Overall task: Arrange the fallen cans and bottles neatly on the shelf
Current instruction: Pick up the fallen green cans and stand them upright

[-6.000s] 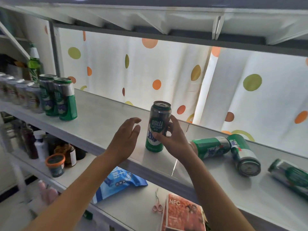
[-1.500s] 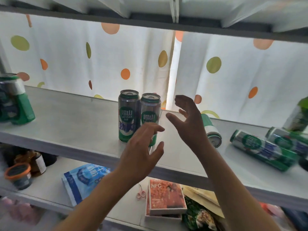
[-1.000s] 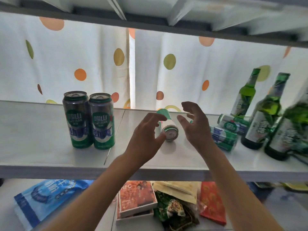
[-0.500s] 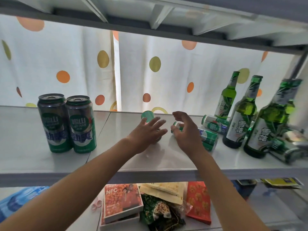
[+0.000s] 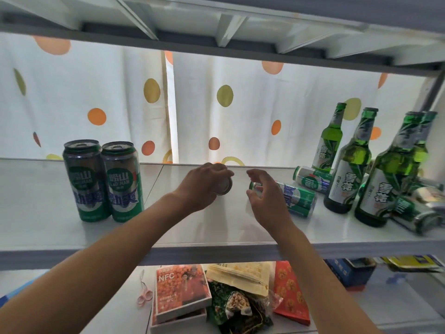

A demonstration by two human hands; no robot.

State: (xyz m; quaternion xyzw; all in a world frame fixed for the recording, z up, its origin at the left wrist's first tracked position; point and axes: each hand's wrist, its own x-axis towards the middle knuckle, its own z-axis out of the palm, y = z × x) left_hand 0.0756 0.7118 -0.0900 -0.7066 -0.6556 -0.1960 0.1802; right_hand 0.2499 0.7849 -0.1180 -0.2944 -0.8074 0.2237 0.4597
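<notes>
The left hand [image 5: 204,185] grips a fallen beer can [image 5: 224,186] lying end-on at mid-shelf [image 5: 43,213], probably to stand it beside the two upright cans [image 5: 103,182] at nine o'clock. The right hand [image 5: 266,198], fingers loosely apart, hovers over another fallen can [image 5: 297,198] at three o'clock.

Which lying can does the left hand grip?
The can at mid-shelf, end facing the camera; the left hand covers it. The other lying cans are untouched.

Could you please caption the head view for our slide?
Left hand grips a fallen can; right hand reaches another lying can.
</notes>
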